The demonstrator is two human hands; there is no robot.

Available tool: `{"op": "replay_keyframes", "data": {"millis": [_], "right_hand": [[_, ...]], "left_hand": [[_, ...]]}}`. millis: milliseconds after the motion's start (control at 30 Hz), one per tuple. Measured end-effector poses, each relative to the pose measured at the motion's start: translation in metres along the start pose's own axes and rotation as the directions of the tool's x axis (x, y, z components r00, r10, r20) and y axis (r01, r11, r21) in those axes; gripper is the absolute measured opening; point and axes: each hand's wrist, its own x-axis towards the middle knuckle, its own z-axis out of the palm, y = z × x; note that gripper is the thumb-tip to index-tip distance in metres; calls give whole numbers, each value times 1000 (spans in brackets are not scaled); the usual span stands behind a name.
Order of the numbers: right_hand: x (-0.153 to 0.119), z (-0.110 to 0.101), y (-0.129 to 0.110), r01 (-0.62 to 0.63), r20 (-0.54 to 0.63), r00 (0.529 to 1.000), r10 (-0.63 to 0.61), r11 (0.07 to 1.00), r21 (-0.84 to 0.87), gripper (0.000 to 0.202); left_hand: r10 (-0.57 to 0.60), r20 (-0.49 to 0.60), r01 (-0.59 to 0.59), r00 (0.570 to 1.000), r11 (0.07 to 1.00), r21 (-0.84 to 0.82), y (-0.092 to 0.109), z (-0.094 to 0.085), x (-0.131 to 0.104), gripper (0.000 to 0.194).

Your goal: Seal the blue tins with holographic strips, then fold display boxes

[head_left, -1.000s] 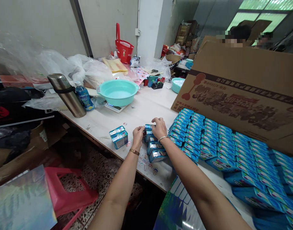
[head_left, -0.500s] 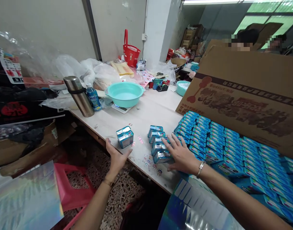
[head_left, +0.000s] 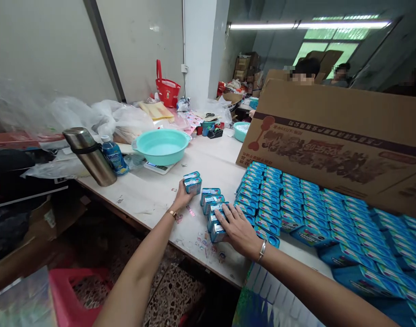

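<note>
Centre frame, the left hand (head_left: 183, 197) grips two blue boxes (head_left: 193, 184); the right hand (head_left: 241, 230), fingers extended, covers a row of boxes (head_left: 212, 207), apparently steadying it.

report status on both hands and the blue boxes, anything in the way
Left hand gripping pair of boxes. Right hand spread over short row. Nothing seen blocking either hand; packed rows close on right.

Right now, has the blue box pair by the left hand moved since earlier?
Yes: against the teal basin, the blue box pair in the left hand moved rightward, farther from the table edge.
</note>
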Motion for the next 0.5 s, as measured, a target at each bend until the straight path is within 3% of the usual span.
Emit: {"op": "replay_keyframes", "data": {"millis": [100,233,333,500], "right_hand": [[0,3,0,4,-12,1000,-4,1000,-3,90],[-2,7,-1,6,-38,999,-7,1000,-11,88],[1,6,-2,-3,-38,999,3,1000,2,82],[26,3,-8,-27,-3,1000,28,999,46,79]], "left_hand": [[-24,170,38,985,996,-81,4,22,15,78],[-58,330,126,942,974,-188,9,26,18,65],[-58,318,152,946,949,-277,8,29,14,60],[-156,206,224,966,905,-362,6,51,19,76]]}}
